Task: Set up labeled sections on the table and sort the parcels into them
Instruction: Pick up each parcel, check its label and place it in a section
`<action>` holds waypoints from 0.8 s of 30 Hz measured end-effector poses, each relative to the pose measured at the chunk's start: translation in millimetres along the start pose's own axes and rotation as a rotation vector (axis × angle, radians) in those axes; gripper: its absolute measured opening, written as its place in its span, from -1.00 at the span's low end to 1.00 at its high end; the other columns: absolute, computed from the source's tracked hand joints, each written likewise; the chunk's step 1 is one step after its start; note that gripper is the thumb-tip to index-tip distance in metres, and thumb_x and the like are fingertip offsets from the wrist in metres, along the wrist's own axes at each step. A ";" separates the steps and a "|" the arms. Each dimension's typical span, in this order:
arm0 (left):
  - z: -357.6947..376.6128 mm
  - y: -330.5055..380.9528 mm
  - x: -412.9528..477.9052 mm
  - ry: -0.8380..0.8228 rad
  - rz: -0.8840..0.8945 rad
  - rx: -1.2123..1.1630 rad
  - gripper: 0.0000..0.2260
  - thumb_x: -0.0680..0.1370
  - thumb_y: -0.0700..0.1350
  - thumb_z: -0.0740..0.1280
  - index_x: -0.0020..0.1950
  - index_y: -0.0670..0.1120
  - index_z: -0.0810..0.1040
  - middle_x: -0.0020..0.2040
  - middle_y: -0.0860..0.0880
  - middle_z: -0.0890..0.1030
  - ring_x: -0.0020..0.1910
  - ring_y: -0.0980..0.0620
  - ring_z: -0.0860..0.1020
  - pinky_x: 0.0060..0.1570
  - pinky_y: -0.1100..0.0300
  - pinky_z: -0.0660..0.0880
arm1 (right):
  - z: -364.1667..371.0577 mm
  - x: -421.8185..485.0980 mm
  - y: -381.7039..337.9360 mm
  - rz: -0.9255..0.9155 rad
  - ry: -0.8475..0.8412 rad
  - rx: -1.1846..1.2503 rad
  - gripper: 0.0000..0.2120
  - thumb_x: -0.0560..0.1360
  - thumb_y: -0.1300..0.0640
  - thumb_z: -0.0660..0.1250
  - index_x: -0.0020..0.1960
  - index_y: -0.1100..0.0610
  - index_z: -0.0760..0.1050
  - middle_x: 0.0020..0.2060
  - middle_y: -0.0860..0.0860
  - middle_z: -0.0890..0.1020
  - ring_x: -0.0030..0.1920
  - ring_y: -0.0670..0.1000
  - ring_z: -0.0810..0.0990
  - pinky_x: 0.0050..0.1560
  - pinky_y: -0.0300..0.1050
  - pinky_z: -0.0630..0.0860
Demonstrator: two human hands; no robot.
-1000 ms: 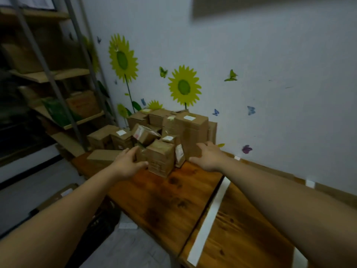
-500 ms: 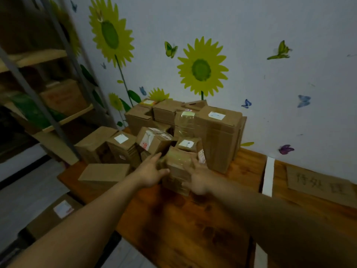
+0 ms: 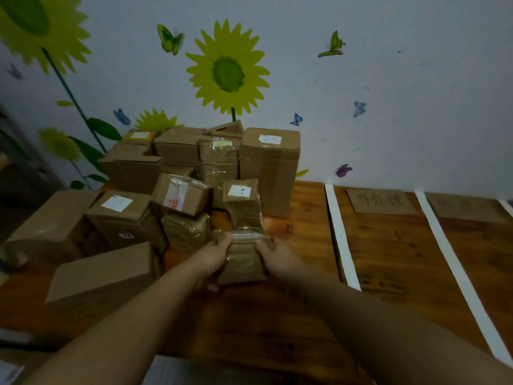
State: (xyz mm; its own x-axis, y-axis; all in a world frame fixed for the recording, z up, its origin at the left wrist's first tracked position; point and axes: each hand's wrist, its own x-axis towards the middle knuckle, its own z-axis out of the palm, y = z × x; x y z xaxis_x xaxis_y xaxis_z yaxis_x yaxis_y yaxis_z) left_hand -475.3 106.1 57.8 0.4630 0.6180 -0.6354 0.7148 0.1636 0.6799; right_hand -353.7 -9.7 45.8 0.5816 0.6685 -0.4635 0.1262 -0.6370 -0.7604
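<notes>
Parcel (taped, brown) has come nearer, gripped by left hand and right hand.

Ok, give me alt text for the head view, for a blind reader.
The left hand and right hand grip a small brown tape-wrapped cardboard parcel before a pile of brown cardboard boxes on a brown wooden table. To the right, white tape strips divide sections holding handwritten cardboard labels; yellow sunflower stickers decorate the wall.

Wooden table (taped) bearing parcels.
</notes>
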 end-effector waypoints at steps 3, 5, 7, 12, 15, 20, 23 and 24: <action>5.6 -18.3 -6.6 -0.025 -0.011 -0.115 -0.61 0.57 0.23 0.10 0.32 0.07 0.31 0.05 -0.07 0.50 -0.03 -0.11 0.50 -0.31 0.02 0.54 | 14.7 -11.7 7.5 0.092 -0.035 0.109 -0.51 0.60 -0.17 0.14 0.35 0.17 0.39 0.16 0.11 0.58 0.08 0.07 0.57 0.10 -0.01 0.53; 11.2 -29.1 -13.4 0.003 0.008 -0.179 -0.62 0.59 0.03 0.21 0.39 0.05 0.26 0.02 -0.04 0.48 -0.07 -0.09 0.50 -0.30 -0.01 0.55 | 21.9 -18.6 13.7 0.093 -0.002 0.139 -0.55 0.60 -0.08 0.19 0.39 0.15 0.33 0.24 0.12 0.55 0.17 0.11 0.55 0.19 0.06 0.51; 16.8 -37.5 -18.9 0.017 0.025 -0.213 -0.55 0.57 -0.09 0.26 0.42 0.06 0.22 0.05 -0.03 0.45 -0.08 -0.06 0.49 -0.28 0.00 0.56 | 21.3 -25.7 18.7 0.089 0.026 0.152 -0.58 0.58 0.01 0.27 0.38 0.13 0.30 0.27 0.10 0.53 0.21 0.11 0.54 0.18 0.03 0.52; 38.0 -38.1 -42.4 0.096 0.224 -0.234 -0.39 0.46 -0.32 0.35 0.43 -0.01 0.18 0.24 -0.10 0.47 0.08 -0.04 0.48 -0.07 0.13 0.51 | -10.4 -55.3 32.7 -0.040 0.041 0.142 -0.59 0.51 0.16 0.38 0.27 0.04 0.28 0.16 -0.01 0.55 -0.01 -0.10 0.56 -0.28 -0.31 0.44; 61.9 -21.0 -66.0 0.136 0.370 -0.275 -0.37 0.42 -0.43 0.34 0.37 -0.03 0.20 0.11 0.04 0.48 0.02 0.10 0.48 -0.06 0.24 0.48 | -42.3 -72.4 36.6 -0.154 0.093 0.132 -0.60 0.48 0.17 0.41 0.11 -0.08 0.23 -0.08 -0.18 0.49 -0.17 -0.21 0.49 -0.35 -0.35 0.39; 99.7 18.2 -107.0 0.219 0.542 -0.253 -0.43 0.43 -0.41 0.34 0.20 0.10 0.20 0.08 0.10 0.44 0.02 0.13 0.50 -0.07 0.22 0.52 | -96.3 -100.6 39.8 -0.332 0.223 0.113 -0.54 0.43 0.23 0.45 -0.02 -0.13 0.22 -0.10 -0.22 0.44 -0.12 -0.20 0.51 -0.26 -0.30 0.52; 123.3 39.3 -127.9 0.218 0.621 -0.237 -0.45 0.45 -0.39 0.34 0.23 0.09 0.19 -0.04 0.19 0.45 -0.11 0.27 0.51 -0.27 0.37 0.48 | -127.6 -118.0 47.9 -0.369 0.279 0.125 -0.52 0.41 0.22 0.47 -0.01 -0.14 0.21 -0.08 -0.21 0.45 -0.11 -0.20 0.51 -0.25 -0.30 0.54; 131.2 45.6 -134.5 0.212 0.642 -0.237 -0.45 0.46 -0.39 0.33 0.22 0.09 0.19 -0.06 0.20 0.46 -0.16 0.30 0.53 -0.33 0.38 0.49 | -137.8 -123.2 51.8 -0.378 0.297 0.130 -0.51 0.41 0.24 0.47 0.02 -0.14 0.21 -0.08 -0.21 0.45 -0.11 -0.21 0.51 -0.27 -0.32 0.53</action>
State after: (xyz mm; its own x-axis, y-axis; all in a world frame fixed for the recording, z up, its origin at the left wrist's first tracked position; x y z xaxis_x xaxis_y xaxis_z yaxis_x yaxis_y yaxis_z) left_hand -436.2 -70.4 126.2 0.6254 0.7802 -0.0144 0.1911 -0.1352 0.9722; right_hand -308.0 -177.9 126.2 0.7206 0.6933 -0.0088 0.2823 -0.3049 -0.9096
